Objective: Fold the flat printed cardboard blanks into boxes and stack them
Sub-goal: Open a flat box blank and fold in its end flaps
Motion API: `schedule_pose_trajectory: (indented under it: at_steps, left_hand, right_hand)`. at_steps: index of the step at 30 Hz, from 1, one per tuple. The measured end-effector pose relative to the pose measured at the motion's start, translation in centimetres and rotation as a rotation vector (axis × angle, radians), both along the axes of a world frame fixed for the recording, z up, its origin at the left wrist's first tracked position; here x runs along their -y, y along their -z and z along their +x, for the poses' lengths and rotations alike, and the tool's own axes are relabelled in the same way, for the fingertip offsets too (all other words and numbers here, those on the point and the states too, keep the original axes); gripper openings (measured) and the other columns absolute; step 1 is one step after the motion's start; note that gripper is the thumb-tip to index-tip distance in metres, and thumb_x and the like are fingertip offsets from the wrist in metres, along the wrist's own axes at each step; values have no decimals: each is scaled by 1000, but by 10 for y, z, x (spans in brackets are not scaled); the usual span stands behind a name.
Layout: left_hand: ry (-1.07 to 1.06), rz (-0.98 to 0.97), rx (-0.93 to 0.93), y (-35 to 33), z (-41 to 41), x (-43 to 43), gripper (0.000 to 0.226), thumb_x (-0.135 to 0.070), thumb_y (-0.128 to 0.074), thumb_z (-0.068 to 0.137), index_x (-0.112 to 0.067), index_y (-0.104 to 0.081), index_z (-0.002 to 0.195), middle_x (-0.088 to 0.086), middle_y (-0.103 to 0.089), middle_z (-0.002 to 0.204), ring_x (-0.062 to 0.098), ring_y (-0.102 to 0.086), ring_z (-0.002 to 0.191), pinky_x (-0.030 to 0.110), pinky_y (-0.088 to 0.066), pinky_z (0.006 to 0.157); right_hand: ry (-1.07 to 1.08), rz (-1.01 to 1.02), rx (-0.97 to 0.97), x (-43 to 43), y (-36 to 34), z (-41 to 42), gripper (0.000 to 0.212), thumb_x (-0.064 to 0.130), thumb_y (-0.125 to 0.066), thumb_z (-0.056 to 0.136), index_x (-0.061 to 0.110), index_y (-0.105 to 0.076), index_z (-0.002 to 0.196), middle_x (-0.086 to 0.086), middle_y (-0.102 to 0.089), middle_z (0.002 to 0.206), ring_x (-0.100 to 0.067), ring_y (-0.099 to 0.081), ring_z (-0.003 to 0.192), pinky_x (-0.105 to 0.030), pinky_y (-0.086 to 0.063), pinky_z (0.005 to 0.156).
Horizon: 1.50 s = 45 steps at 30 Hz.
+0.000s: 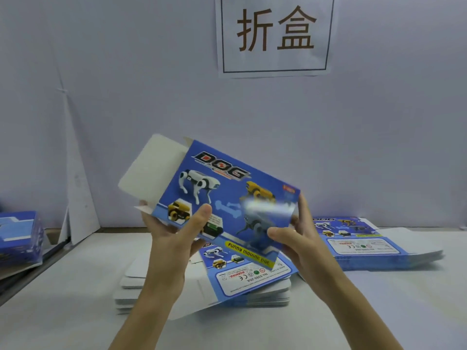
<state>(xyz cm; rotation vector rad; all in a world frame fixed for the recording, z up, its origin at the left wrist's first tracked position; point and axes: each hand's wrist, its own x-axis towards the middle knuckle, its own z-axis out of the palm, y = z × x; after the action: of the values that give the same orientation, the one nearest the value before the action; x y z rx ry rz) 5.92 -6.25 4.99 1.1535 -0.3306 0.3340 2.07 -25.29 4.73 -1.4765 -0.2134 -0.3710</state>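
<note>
Held clear above the white desk (75, 299), a blue printed cardboard blank (222, 198) with robot-dog artwork tilts between my two hands, its printed face towards me. My left hand (174, 238) grips its lower left corner, thumb pressed on the print and fingers curled behind. My right hand (298, 238) pinches the right edge, thumb on the front and one finger running up the side. A plain white end flap (151, 170) juts out loose at the upper left.

The step in hand looks like the first one on this piece: opening the flattened sleeve into a rectangular tube. A yellow-striped side panel already shows along the lower edge, so the creases seem to be starting to give.

Next, I judge, the hands must push opposite edges together to square the tube, then tuck the end flaps shut, without buckling the thin card.

Directly below lies a stack of flat blue-and-white blanks (252, 281), with a second pile of flat blanks (366, 243) well to the right. Folded blue boxes (20, 236) sit at the far left edge. A white paper sign (274, 34) hangs on the wall behind.
</note>
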Motion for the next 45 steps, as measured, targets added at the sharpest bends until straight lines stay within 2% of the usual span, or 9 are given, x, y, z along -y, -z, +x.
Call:
schedule_pose_trajectory:
  at_steps: [5,9,17,24,28,33,38,41,45]
  left_hand:
    - [-72,461,231,8,-1,-8,112,-31,-85,53,-23,-27,148,-14,-67,109,2,-66,94,12,-52,71]
    - [-86,647,303,14,-3,1,79,-35,-69,73,-35,-36,144,-17,-48,138,3,-50,123,12,-47,91]
    - [-34,428,-56,5,-6,2,70,-85,-53,61,-27,-57,100,0,-67,101,18,-62,101,44,-51,91]
    - [9,462,-225,3,3,-5,36,-46,-50,89,-12,-55,101,7,-66,97,-7,-64,69,13,-50,49]
    - [-81,508,-183,8,3,-3,35,-48,-46,92,-14,-54,96,5,-67,91,3,-67,76,26,-58,63]
    - [-101,470,-224,5,2,-6,65,-77,-45,73,-18,-54,99,15,-66,99,23,-64,88,53,-53,84]
    - [-103,423,-295,1,7,-13,75,-74,-39,71,-12,-58,107,7,-70,88,14,-68,79,21,-50,48]
    - [-138,411,-277,2,10,-13,55,-59,-40,89,-8,-57,103,8,-68,86,13,-66,75,22,-49,48]
    - [-149,439,-255,2,8,-12,41,-57,-38,91,-19,-54,87,2,-65,80,9,-63,71,23,-49,49]
  right_hand:
    - [156,-66,69,12,-7,-2,82,46,-55,71,44,-21,146,11,-41,143,-2,-47,124,-16,-41,90]
    - [69,-14,66,13,-11,-4,44,56,-51,87,35,-54,125,11,-68,118,-2,-64,104,-20,-52,84]
    - [166,-75,-86,6,-2,7,12,36,-43,97,34,-55,101,16,-70,84,-2,-68,77,-25,-50,70]
    - [201,240,-188,-2,12,7,20,31,-42,98,22,-60,95,2,-64,82,-10,-62,73,-25,-47,60]
    - [233,403,-267,-17,25,14,23,21,-44,98,23,-58,116,-3,-67,93,-13,-60,76,-29,-45,60]
    - [202,206,-328,-32,41,15,31,33,-40,102,21,-55,126,10,-72,88,-1,-67,77,-15,-50,52]
    - [467,54,53,-20,22,7,38,33,-41,101,28,-44,139,8,-54,134,-5,-51,122,-30,-42,105]
    - [709,-298,498,-22,12,-7,45,32,-34,98,21,-45,140,15,-48,140,2,-42,129,-11,-33,103]
    - [733,-500,490,-27,38,2,48,33,-30,97,15,-48,138,21,-40,139,-4,-37,134,-30,-32,111]
